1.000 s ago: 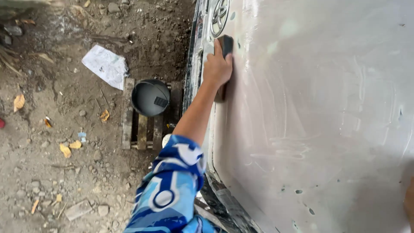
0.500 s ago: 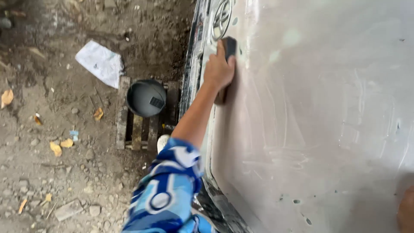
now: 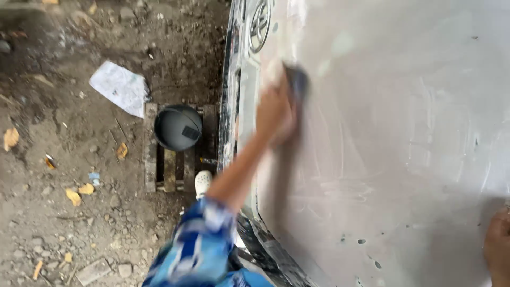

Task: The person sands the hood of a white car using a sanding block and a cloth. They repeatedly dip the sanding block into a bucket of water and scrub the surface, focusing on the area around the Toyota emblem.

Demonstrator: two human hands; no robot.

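My left hand (image 3: 275,112) is stretched out on the pale grey car hood (image 3: 404,133) and holds a dark sanding block (image 3: 298,85) flat against the panel. Hand and block are blurred with motion. The block lies close to the hood's front edge, just below the round emblem (image 3: 260,24). My arm wears a blue and white patterned sleeve (image 3: 197,247). Only a part of my right hand (image 3: 498,245) shows at the lower right edge, resting on the hood; its fingers are out of view. The hood's surface is dull, with rubbed streaks and small dark spots.
On the dirt ground left of the car, a dark round bucket (image 3: 178,127) stands on a small wooden pallet (image 3: 159,167). A crumpled white sheet (image 3: 119,85) lies beyond it. A white shoe (image 3: 203,183) shows beside the bumper. Stones and dry leaves are scattered about.
My left hand has slid the block along the hood toward me and slightly right, and is now blurred. The right hand stays at the lower right edge.
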